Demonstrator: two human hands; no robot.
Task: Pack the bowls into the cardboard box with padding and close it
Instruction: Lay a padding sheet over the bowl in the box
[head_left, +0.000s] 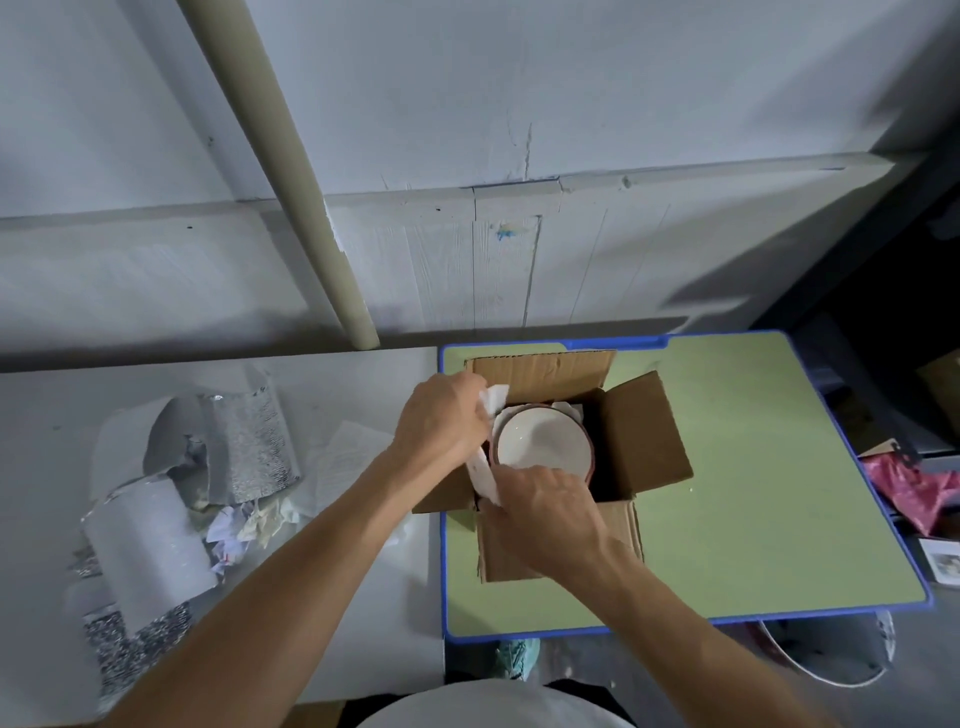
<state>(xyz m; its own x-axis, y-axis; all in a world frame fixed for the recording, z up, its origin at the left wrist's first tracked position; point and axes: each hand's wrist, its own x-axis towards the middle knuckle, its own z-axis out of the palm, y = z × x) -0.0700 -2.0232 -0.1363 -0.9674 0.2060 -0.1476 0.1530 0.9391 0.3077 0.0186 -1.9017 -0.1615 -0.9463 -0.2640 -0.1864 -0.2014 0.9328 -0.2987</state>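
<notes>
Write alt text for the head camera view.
A left hand and right hand tuck a white padding sheet beside a white bowl in an open cardboard box on a green desk. Crumpled silver foil wrap lies on the grey table alongside.

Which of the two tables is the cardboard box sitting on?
The green table with the blue edge, on the right, bears the cardboard box. The grey table on the left has silver foil sheets and crumpled paper on it instead.
</notes>
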